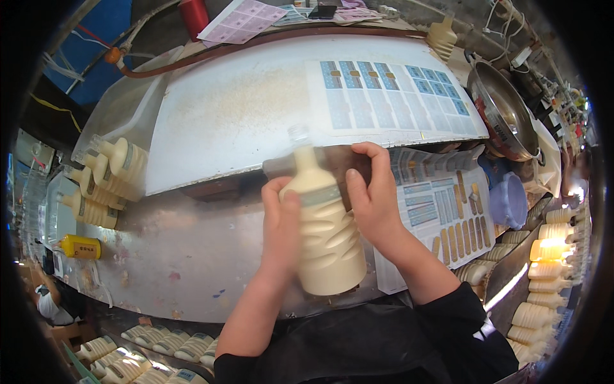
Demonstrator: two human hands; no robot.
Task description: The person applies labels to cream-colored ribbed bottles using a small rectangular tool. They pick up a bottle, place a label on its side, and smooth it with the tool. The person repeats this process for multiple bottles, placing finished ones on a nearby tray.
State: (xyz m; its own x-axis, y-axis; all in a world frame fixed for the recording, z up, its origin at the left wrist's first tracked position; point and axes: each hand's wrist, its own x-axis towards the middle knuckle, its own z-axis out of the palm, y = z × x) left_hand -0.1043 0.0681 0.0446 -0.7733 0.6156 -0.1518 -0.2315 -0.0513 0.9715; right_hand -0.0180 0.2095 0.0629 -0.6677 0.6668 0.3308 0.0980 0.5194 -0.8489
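A cream plastic bottle (329, 246) with a clear-looking neck and rippled sides stands tilted in front of me. A grey-green label band (314, 196) crosses its shoulder. My left hand (281, 221) is closed against the bottle's left side, slightly blurred. At its upper right, my right hand (378, 203) has thumb and forefinger spread apart, next to a dark brown flat piece (348, 166) behind the bottle. Whether the right hand touches that piece is unclear; its other fingers are hidden.
A white sloping board (224, 115) bears blue label sheets (358, 77). More label sheets (448, 211) lie at right, near a purple basin (508, 200) and a metal pan (505, 109). Stacked bottles (115, 169) and a yellow bottle (81, 247) are at left; rows of bottles (173, 342) fill trays below.
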